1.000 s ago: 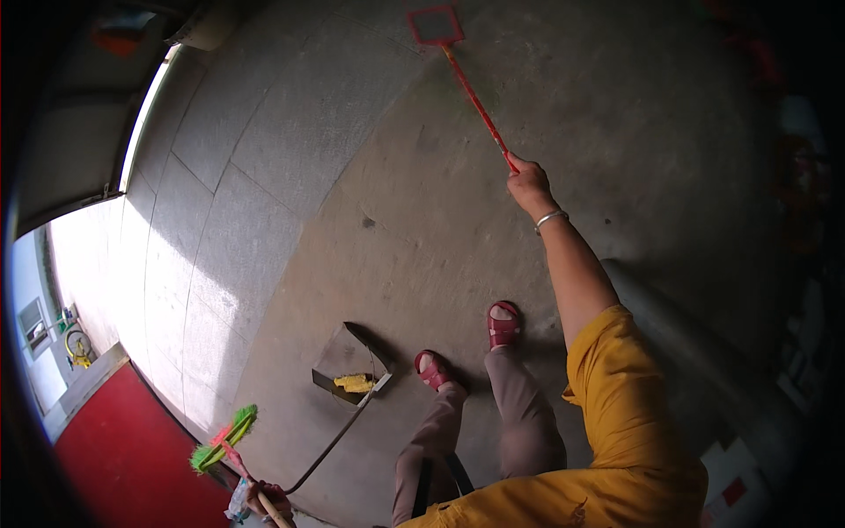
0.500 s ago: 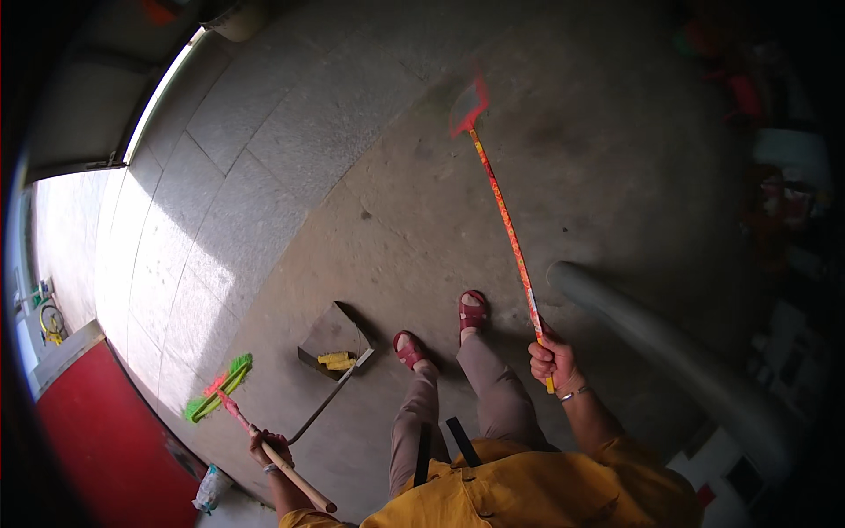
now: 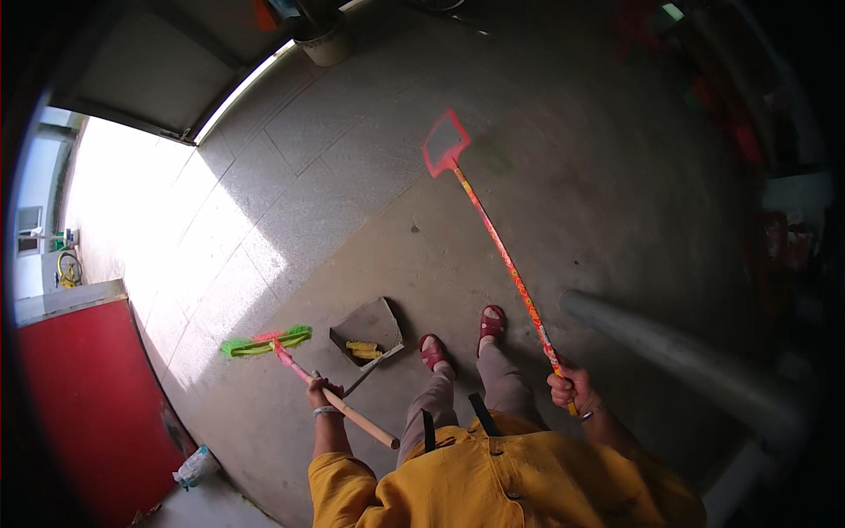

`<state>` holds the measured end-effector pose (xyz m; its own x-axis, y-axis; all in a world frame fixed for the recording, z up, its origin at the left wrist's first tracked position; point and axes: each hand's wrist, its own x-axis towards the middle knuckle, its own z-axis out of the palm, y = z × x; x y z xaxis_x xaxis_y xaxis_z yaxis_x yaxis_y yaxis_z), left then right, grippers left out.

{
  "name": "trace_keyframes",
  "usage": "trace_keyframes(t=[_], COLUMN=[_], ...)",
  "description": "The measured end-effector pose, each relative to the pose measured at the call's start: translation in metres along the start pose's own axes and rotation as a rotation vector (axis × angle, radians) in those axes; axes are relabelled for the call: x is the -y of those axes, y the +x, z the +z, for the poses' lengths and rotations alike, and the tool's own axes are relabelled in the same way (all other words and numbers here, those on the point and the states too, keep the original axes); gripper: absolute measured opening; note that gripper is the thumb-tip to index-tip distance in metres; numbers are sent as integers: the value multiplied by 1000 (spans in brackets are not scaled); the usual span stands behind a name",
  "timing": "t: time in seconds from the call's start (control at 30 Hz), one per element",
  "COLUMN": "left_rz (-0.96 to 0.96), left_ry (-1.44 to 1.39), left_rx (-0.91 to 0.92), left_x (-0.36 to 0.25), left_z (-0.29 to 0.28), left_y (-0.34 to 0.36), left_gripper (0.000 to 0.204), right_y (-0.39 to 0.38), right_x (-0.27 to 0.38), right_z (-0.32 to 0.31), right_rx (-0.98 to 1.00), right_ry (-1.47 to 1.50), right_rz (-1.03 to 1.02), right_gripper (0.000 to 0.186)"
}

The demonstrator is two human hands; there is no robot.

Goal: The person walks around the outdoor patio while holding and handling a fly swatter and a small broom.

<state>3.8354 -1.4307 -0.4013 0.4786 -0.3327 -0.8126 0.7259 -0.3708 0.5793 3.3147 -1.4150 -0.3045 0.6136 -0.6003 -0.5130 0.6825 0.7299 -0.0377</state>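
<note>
My left hand (image 3: 320,392) is closed around a broom (image 3: 352,416) with a pale wooden handle, a pink neck and green bristles. The thin handle of a grey metal dustpan (image 3: 374,322) runs up to that same hand and seems gripped along with the broom. Inside the pan lie yellow pieces (image 3: 363,349), too small to identify. A fly swatter (image 3: 510,262) with a long red-and-yellow patterned stick is gripped near its end by my right hand (image 3: 572,388). Its red-rimmed mesh head points away from me, above the floor. The broom's bristles are left of the pan.
A grey pole (image 3: 669,352) slants beside my right arm. Left stands a red panel (image 3: 97,405) with a small plastic bag (image 3: 195,466) near its foot. A bucket (image 3: 326,46) is at the far edge, by a dark door (image 3: 167,70). Sunlight falls on the tiles at left.
The view has turned, shifting the scene. The broom head has swung from a diagonal to nearly level and sits nearer the dustpan. The swatter's head has moved left. Both hands keep their grips.
</note>
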Motion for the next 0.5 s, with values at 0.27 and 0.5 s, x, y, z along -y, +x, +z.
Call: trace_keyframes(t=[0.27,0.5], left_rz=[-51,95], left_ry=[118,106], left_rx=[46,180], left_x=[-11,-28], left_z=[11,4], left_y=[-22,-56], left_gripper=[7,10], right_y=[-23,-16], right_x=[-46,-119], right_z=[30,16], right_rx=[60,-386], right_ry=[-141,-977], right_rz=[37,-326], right_gripper=[39,39])
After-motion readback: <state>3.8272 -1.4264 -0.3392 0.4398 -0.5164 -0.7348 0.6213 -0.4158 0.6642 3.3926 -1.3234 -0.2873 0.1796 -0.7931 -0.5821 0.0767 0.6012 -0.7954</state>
